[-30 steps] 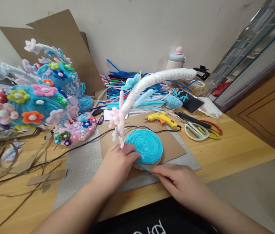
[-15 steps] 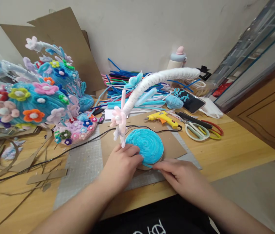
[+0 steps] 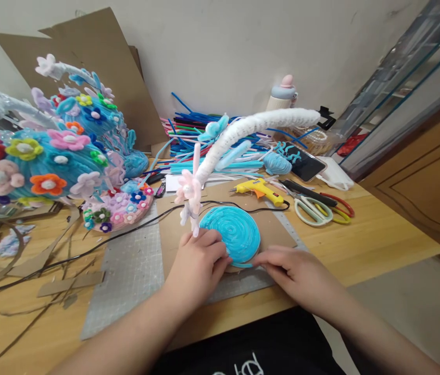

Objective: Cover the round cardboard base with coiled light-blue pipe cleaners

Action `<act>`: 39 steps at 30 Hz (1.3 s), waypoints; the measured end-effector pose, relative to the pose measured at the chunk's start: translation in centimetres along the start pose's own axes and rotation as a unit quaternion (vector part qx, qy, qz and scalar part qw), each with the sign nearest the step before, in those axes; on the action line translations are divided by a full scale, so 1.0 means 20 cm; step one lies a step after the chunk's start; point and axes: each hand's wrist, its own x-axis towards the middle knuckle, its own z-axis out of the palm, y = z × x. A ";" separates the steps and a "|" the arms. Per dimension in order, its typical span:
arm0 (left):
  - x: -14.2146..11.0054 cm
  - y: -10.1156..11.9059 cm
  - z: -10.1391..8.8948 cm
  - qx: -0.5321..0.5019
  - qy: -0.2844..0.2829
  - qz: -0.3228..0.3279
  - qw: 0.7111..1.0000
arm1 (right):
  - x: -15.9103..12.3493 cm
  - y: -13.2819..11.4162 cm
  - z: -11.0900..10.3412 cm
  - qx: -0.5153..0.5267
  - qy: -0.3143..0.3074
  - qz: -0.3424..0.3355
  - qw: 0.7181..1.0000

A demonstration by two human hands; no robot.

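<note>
A round disc point(image 3: 240, 232) covered in a spiral of bright blue pipe cleaner lies flat in front of me. My left hand point(image 3: 203, 256) is closed over its lower left edge, thumb and finger pressed at the rim. My right hand point(image 3: 288, 268) pinches the blue pipe cleaner point(image 3: 242, 265) along the disc's near edge. Between the hands this strand shows, with a strip of bare brown edge beside it. A white fuzzy curved stem point(image 3: 259, 122) rises behind my left hand, bearing a pink flower point(image 3: 187, 188) and a blue butterfly shape point(image 3: 215, 128); its base is hidden.
Under the disc are a cardboard sheet point(image 3: 278, 232) and a grey cutting mat point(image 3: 122, 281). A yellow glue gun point(image 3: 261, 191) with a black cord lies behind; scissors point(image 3: 313, 211) are at right. Flower-covered blue pieces point(image 3: 58, 161) stand left, loose pipe cleaners point(image 3: 204, 166) at the back.
My right hand has slid a little to the right along the disc's near edge, and more of the blue strand shows between my hands. My left hand stays at the rim.
</note>
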 end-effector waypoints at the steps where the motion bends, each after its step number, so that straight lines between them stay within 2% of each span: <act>1: 0.00 0.00 0.00 -0.004 0.000 -0.006 1.000 | 0.00 0.00 0.00 -0.002 -0.001 0.002 1.000; 7: 0.01 0.00 0.00 -0.017 -0.004 -0.018 1.000 | 0.02 0.00 -0.03 -0.007 0.013 0.013 1.000; 13: 0.01 0.01 0.00 -0.007 -0.007 -0.021 1.000 | 0.04 0.01 -0.03 -0.037 0.010 0.069 0.997; 22: -0.01 0.00 0.00 -0.008 -0.006 -0.020 1.000 | 0.12 0.07 -0.04 -0.004 0.000 0.111 0.994; 28: 0.00 0.01 0.00 -0.001 -0.010 -0.020 1.000 | 0.17 0.11 -0.07 0.012 0.029 0.033 0.999; 34: -0.04 -0.01 -0.06 -0.038 -0.008 0.000 0.999 | 0.20 0.12 -0.11 0.010 -0.046 -0.008 0.999; 36: -0.09 -0.03 -0.10 -0.073 0.019 -0.015 0.997 | 0.21 0.12 -0.11 0.015 -0.054 -0.015 0.998; 39: -0.19 -0.04 -0.11 -0.083 0.072 -0.103 0.989 | 0.21 0.12 -0.11 0.012 -0.050 -0.014 0.999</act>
